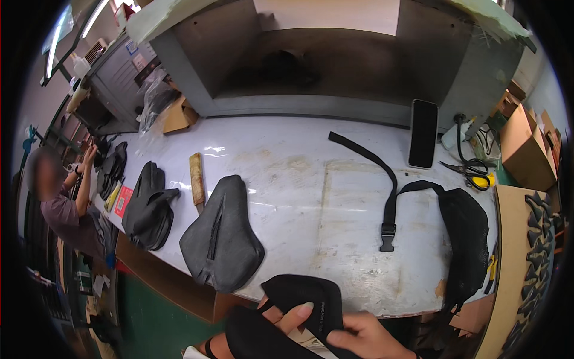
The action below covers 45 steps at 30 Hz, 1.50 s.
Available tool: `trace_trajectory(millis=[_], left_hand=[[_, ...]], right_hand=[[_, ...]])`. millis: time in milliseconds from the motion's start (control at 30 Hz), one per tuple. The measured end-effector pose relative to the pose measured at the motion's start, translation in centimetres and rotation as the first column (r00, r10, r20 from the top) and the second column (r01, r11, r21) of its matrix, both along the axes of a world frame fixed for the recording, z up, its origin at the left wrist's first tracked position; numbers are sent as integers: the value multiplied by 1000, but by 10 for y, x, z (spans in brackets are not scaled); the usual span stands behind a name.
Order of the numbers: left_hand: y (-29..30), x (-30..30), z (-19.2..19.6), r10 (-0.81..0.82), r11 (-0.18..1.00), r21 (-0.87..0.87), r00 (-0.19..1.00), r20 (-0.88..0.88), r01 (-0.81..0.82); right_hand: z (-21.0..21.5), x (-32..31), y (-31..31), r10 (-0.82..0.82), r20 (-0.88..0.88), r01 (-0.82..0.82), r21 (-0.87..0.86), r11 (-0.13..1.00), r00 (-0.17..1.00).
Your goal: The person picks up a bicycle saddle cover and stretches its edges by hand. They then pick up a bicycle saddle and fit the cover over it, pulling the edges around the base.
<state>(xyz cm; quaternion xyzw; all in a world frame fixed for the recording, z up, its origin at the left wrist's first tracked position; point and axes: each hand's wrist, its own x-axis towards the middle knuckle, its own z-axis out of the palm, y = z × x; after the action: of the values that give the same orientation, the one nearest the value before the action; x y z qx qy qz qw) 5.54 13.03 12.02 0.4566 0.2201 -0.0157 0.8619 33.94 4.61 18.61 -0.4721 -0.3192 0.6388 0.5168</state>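
The black padded piece (311,288) is to the right and near side of the grey saddle-shaped cover (224,242). Fingers of left hand (287,317) and right hand (368,336) grip it; a weak pinch could perhaps drop it.

Single head-worn fisheye view, facing down and forward, close over the white worktable (287,233)

Tube light (56,46) upper left, glare on tabletop (287,185), dark rim
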Motion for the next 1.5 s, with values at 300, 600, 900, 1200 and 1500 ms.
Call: trace_trajectory(millis=[300,600,900,1200,1500], left_hand=[[-24,-21,-36,38,964,-265,975,217,22],[38,124,22,-22,970,-206,891,453,129],[26,135,59,547,822,170,837,25,-543],[7,134,56,463,677,601,881,101,-425],[24,132,72,584,780,-223,808,-80,-585]], right_hand=[[-9,4,-1,-11,-349,19,19,1000,937],[-14,15,0,-217,182,149,327,933,959],[-27,9,-3,-409,-320,455,84,886,855],[-38,0,4,-335,486,277,190,942,807],[-33,-11,-3,-486,-128,501,148,853,865]])
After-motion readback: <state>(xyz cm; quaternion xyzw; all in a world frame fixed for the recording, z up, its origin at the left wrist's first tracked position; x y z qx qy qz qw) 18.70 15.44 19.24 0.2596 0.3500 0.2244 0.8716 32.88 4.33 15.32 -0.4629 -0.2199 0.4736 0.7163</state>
